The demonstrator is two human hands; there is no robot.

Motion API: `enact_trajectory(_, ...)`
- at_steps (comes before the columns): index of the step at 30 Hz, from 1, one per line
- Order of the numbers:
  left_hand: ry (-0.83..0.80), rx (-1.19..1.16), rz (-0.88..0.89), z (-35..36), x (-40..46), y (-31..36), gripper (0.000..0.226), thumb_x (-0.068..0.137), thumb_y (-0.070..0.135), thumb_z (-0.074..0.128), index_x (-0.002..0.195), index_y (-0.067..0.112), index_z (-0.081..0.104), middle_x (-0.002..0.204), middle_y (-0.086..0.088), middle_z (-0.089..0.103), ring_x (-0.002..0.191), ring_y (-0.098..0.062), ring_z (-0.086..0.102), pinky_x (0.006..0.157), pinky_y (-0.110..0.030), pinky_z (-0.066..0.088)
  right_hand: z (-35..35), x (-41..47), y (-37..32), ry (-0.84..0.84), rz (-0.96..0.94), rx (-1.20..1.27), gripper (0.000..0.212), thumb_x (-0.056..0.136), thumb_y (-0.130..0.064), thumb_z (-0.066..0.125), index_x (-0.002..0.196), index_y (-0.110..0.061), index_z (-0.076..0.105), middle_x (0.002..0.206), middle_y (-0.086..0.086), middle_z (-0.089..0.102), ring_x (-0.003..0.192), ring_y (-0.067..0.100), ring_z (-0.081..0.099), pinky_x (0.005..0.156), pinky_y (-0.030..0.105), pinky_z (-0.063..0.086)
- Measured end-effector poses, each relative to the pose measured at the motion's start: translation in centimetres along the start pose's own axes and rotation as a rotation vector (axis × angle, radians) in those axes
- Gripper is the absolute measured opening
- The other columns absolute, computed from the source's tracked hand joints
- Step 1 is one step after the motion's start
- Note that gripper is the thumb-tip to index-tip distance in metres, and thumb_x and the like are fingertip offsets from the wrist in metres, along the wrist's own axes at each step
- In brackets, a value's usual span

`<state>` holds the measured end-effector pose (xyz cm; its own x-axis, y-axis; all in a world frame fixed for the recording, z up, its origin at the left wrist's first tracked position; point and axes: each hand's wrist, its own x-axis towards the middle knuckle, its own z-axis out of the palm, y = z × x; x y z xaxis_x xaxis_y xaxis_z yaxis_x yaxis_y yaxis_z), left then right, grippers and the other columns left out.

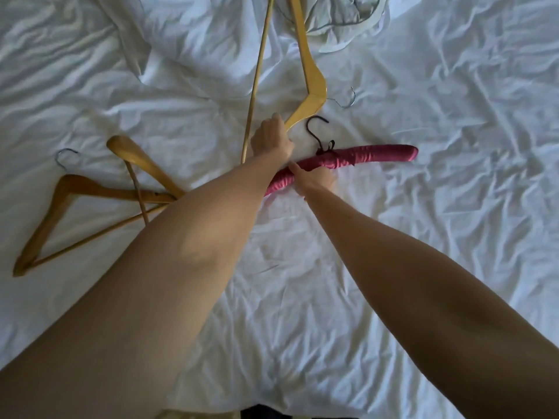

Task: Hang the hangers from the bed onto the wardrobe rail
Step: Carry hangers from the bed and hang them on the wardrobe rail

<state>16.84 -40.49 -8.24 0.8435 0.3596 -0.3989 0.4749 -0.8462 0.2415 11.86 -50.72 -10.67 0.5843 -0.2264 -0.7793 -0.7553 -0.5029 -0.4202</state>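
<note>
A light yellow wooden hanger (311, 77) lies on the white bed, its metal hook pointing right. My left hand (270, 137) grips the near end of its arm. Just below lies a padded pink satin hanger (363, 157) with a dark hook and bow. My right hand (314, 179) holds it near its middle, thumb over the top. To the left, two darker brown wooden hangers (60, 204) lie crossed on the sheet, partly hidden by my left forearm.
Crumpled white bed sheet (453, 116) covers the whole view. A pale white hanger (341, 43) lies among folds of bedding at the top centre. The wardrobe rail is out of view.
</note>
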Motion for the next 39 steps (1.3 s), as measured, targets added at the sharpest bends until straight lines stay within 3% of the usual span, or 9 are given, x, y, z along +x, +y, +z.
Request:
enact_trajectory(6,-0.046,-0.027,-0.023,0.4,0.6,-0.6,0.025,0.094,0.011,0.062,0.118,0.010,0.067,0.118,-0.012,0.069,0.111,-0.033,0.065,0.084,-0.039,0.053,-0.5,-1.3,0.2,0.036,0.098,0.182,0.050,0.079,-0.047,0.070,0.104,-0.004,0.069,0.090,0.010,0.074,0.083,0.027,0.074,0.078,0.041,0.063)
enact_trajectory(13,-0.004,-0.043,-0.016,-3.4,-4.6,-2.2,0.026,0.088,0.033,0.067,0.105,0.013,0.070,0.106,-0.011,0.072,0.102,-0.035,0.067,0.079,-0.038,0.051,-5.4,-7.6,3.8,0.178,0.184,0.283,0.037,0.078,-0.037,0.056,0.102,-0.010,0.059,0.085,0.006,0.068,0.075,0.027,0.068,0.073,0.037,0.057)
enact_trajectory(18,0.036,-0.092,0.034,-7.5,-11.6,-3.2,0.020,0.090,0.033,0.066,0.099,0.016,0.073,0.096,-0.010,0.073,0.094,-0.035,0.067,0.078,-0.038,0.050,-9.2,-14.6,6.1,0.169,0.052,0.248,0.035,0.069,-0.031,0.067,0.096,-0.012,0.057,0.082,0.008,0.070,0.066,0.026,0.072,0.067,0.041,0.062)
enact_trajectory(21,0.000,-0.229,-0.009,-10.5,-16.7,-3.9,0.019,0.089,0.037,0.067,0.092,0.020,0.075,0.085,-0.006,0.072,0.081,-0.029,0.065,0.065,-0.032,0.046,-12.2,-19.8,7.3,0.083,-0.066,0.234,0.028,0.079,-0.018,0.073,0.100,-0.007,0.059,0.076,0.007,0.066,0.052,0.018,0.065,0.054,0.030,0.055)
enact_trajectory(26,-0.084,-0.624,-0.137,-14.7,-27.0,-5.0,0.031,0.093,0.040,0.065,0.077,0.015,0.074,0.059,0.009,0.064,0.058,-0.009,0.062,0.047,-0.019,0.037,-16.4,-30.1,9.0,-0.094,-0.231,0.269,0.021,0.085,-0.021,0.076,0.099,-0.008,0.066,0.074,0.007,0.071,0.056,0.016,0.063,0.061,0.033,0.055)
enact_trajectory(28,-0.071,-0.776,-0.180,-15.2,-31.6,-5.7,0.032,0.093,0.036,0.066,0.071,0.013,0.071,0.056,0.009,0.063,0.055,-0.007,0.060,0.048,-0.015,0.038,-17.5,-34.1,9.6,-0.147,-0.290,0.300,0.021,0.087,-0.020,0.074,0.101,-0.006,0.067,0.077,0.010,0.072,0.057,0.017,0.063,0.061,0.034,0.054)
enact_trajectory(34,0.062,-1.052,-0.275,-17.1,-44.7,-8.4,0.026,0.094,0.033,0.068,0.075,0.016,0.072,0.064,0.006,0.070,0.059,-0.002,0.065,0.056,-0.014,0.050,-18.2,-43.3,11.2,-0.350,-0.441,0.375,0.023,0.092,-0.019,0.070,0.110,-0.005,0.068,0.077,0.012,0.070,0.062,0.023,0.061,0.064,0.037,0.051)
enact_trajectory(39,0.286,-1.145,-0.337,-19.1,-54.2,-10.6,0.032,0.095,0.030,0.067,0.076,0.004,0.073,0.060,0.004,0.068,0.051,0.000,0.061,0.051,-0.012,0.046,-16.6,-48.0,12.2,-0.548,-0.574,0.251,0.023,0.093,-0.027,0.069,0.114,-0.017,0.069,0.081,0.011,0.071,0.073,0.025,0.061,0.074,0.041,0.051)
